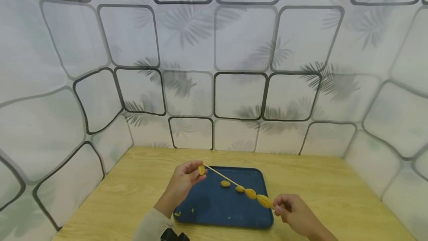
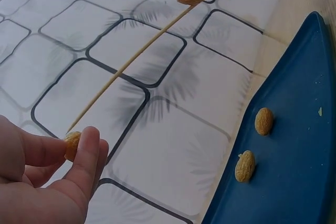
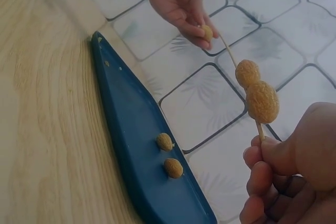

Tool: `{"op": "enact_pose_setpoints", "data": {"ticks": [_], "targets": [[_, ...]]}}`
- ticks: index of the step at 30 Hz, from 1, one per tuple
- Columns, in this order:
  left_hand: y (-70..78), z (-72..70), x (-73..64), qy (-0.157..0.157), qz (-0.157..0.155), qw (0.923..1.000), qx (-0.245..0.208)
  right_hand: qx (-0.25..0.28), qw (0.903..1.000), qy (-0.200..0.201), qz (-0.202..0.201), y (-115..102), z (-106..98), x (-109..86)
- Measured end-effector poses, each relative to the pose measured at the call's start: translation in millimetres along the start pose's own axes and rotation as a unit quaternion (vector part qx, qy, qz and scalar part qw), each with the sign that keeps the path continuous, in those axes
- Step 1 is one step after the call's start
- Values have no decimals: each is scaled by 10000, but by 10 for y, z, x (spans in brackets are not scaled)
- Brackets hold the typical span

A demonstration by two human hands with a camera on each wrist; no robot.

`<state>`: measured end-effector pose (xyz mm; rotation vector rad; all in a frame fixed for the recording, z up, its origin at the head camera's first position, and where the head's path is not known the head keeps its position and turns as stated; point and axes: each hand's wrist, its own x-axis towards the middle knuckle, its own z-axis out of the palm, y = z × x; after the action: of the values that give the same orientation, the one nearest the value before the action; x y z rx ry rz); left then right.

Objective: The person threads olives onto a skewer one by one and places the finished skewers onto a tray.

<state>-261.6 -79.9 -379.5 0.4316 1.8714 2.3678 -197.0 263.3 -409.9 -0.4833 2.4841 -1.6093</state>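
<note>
My left hand point(image 1: 182, 181) pinches a small wrinkled yellow-brown oval piece point(image 2: 72, 146) between thumb and fingers. One end of a thin wooden skewer point(image 1: 222, 176) meets that piece; whether it has pierced it I cannot tell. At the skewer's other end, my right hand point(image 1: 294, 211) grips the stick with thumb and curled fingers. Two similar pieces are threaded on the stick near the right hand: a larger one point(image 3: 262, 102) and a smaller one point(image 3: 247, 74) touching it. The skewer slants above a dark blue tray point(image 1: 214, 211), where two loose pieces point(image 2: 264, 121) lie.
Small yellowish crumbs point(image 1: 178, 214) lie at the tray's near left corner. The tray rests on a light wood-grain table point(image 1: 133, 181). Behind and on both sides stand pale patterned walls point(image 1: 240, 96). A dark band point(image 1: 170, 234) is around the left wrist.
</note>
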Motion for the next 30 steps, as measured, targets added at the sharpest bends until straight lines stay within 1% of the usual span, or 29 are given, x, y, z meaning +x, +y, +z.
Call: {"op": "enact_pose_setpoints", "data": {"ticks": [1, 7, 12, 20, 24, 26, 30], "targets": [[5, 0, 0, 44, -47, 10000, 3, -20, 10000, -14, -12, 11, -3, -7], [36, 20, -7, 106, -86, 9999, 14, -116, 9999, -70, -97, 56, -24, -29], [53, 46, 2, 282, -76, 9996, -36, -96, 9998, -119, -100, 57, -47, -34], [15, 24, 11, 437, -74, 9990, -3, -108, 9995, -274, -110, 39, -85, -74], [-3, 5, 23, 443, -64, 9990, -6, -71, 9995, -297, -106, 61, -96, -85], [-1, 7, 32, 439, -42, 9990, -17, -59, 9996, -283, -69, 67, -112, -85], [8, 10, 29, 441, -31, 9990, -44, 164, 9990, -381, 153, 84, -134, -87]]}}
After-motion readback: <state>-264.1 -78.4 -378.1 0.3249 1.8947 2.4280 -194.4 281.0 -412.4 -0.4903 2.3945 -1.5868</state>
